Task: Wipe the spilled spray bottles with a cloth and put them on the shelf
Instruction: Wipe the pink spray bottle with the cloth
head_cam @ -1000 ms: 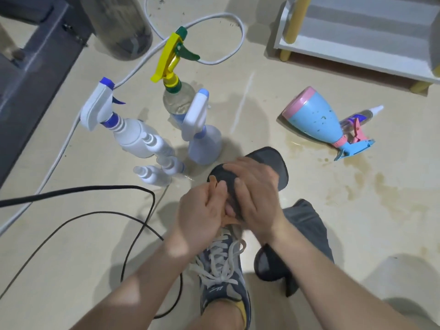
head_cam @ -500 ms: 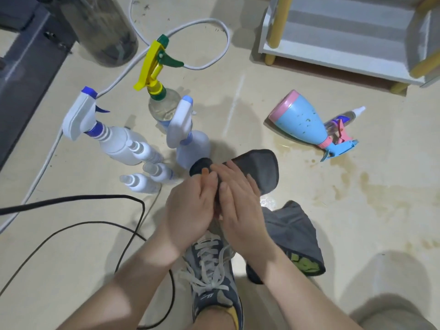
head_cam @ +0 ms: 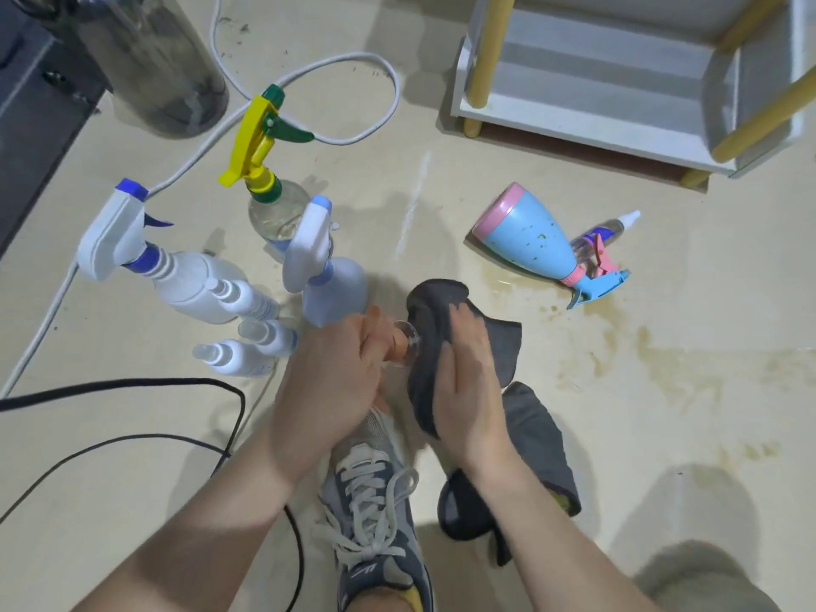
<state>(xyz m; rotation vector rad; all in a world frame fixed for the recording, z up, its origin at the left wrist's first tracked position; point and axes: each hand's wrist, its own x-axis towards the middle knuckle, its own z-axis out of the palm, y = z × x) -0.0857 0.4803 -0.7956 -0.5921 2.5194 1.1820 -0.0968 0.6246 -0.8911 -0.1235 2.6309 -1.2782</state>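
Observation:
My left hand [head_cam: 329, 382] grips a small clear bottle with an orange part [head_cam: 402, 344], mostly hidden by the fingers. My right hand [head_cam: 468, 390] presses a dark grey cloth [head_cam: 430, 311] around the bottle's far end. A blue and pink spray bottle [head_cam: 534, 240] lies on its side in a brownish spill, with a small clear bottle [head_cam: 611, 227] behind it. Upright bottles stand to the left: a yellow-trigger bottle [head_cam: 260, 170], a white one with a blue collar [head_cam: 176, 276], a pale blue one [head_cam: 326, 280] and several small white ones [head_cam: 238, 355]. The white shelf [head_cam: 574, 121] stands at the upper right.
Brown spill stains [head_cam: 640, 346] spread over the floor to the right. A white cable [head_cam: 309, 72] and black cables [head_cam: 132, 386] run across the floor at left. A dark round container [head_cam: 154, 59] stands at the upper left. My shoe [head_cam: 375, 523] is below the hands.
The hands have drawn apart a little: the bottle's clear end now shows between them, and the cloth has slid toward its far end under my right hand. The view shifted slightly.

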